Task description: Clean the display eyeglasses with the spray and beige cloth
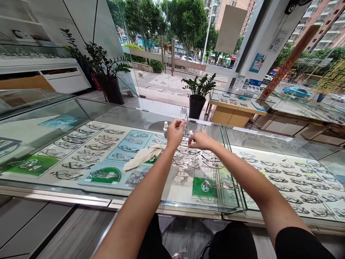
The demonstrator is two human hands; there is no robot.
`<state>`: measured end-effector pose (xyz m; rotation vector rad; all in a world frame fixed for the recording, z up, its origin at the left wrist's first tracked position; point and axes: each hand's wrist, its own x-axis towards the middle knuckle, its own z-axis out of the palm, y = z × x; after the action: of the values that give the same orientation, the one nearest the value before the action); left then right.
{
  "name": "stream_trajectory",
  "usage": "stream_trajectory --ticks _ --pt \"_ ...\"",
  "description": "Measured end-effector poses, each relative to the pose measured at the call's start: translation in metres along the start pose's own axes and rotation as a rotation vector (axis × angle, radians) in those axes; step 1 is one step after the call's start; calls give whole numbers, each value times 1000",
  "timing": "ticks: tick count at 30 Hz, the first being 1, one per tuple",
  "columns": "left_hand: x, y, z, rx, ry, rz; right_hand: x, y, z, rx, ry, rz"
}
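Observation:
My left hand (175,133) is closed in a pinch on a thin-framed pair of eyeglasses (184,112), held up above the glass counter (172,201). Just to its right, my right hand (201,139) has its fingers curled together, close to the lower part of the eyeglasses; what lies between its fingertips is too small to make out. Beside my left hand stands a small white bottle (165,126). A crumpled beige cloth (142,157) lies on the counter top to the left of my left forearm. Another pair of eyeglasses (219,185) is at the front, by a green card (204,187).
Several rows of spectacle frames (98,140) lie inside the display case, with more in the right-hand case (293,180). Beyond the counter are a potted plant (197,104), a larger one (111,88) and a wooden table (234,111). Glass walls look onto the street.

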<state>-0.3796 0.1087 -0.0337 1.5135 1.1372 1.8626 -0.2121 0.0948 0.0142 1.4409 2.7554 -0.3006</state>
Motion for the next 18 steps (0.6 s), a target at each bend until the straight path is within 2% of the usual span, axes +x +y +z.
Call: stream_trajectory --ticks 5,18 --pt "1 1 2 -13 3 7 -18 -13 12 -15 -32 -11" --pt "0 1 2 -1 -3 4 -7 -15 31 -3 107 51"
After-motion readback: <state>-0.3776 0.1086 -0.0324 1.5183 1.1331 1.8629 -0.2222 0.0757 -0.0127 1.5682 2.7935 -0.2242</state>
